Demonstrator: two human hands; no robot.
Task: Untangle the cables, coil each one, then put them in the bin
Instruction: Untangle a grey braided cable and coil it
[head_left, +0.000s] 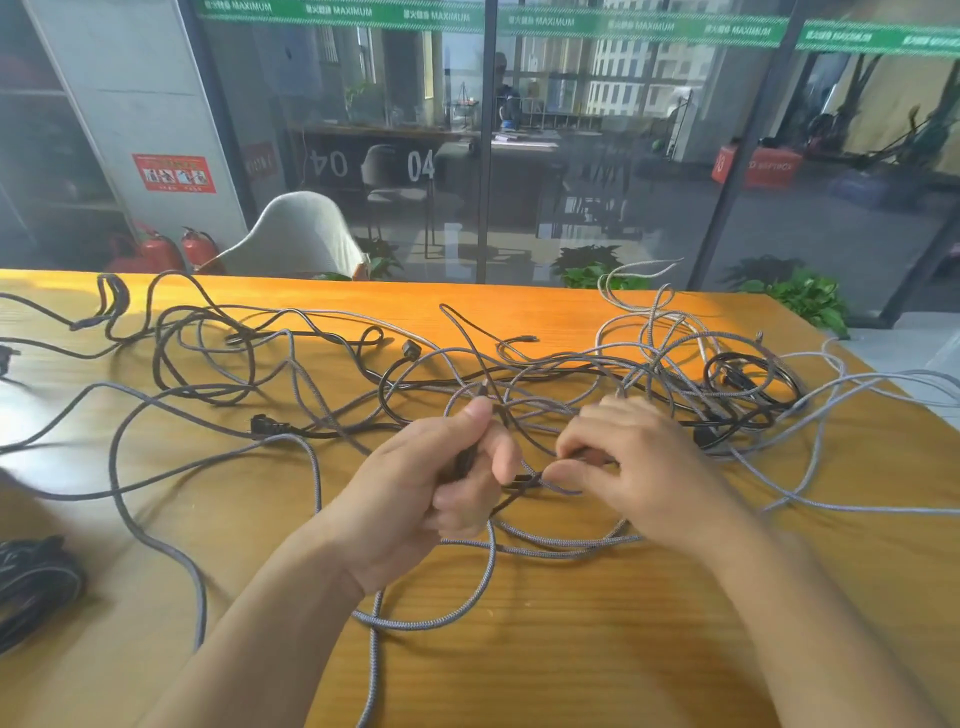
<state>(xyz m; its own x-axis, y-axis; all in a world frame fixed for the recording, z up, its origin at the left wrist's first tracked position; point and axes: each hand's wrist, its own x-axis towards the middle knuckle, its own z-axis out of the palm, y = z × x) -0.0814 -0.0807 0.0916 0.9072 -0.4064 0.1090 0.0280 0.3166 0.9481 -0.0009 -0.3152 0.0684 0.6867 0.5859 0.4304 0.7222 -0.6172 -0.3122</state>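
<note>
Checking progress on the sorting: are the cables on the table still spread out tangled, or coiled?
Still tangled. The grey and black cables sprawl in crossing loops over the table; the left hand and right hand pinch strands mid-tangle.

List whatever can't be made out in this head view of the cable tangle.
- Bin: none shows in the head view.
- Dark bundle: cut off by the left edge.
- Grey braided cables: run off the right edge.
- Left hand grip on the thin black cable: the curled fingers hide it.
- Right hand pinch: motion blur.
</note>
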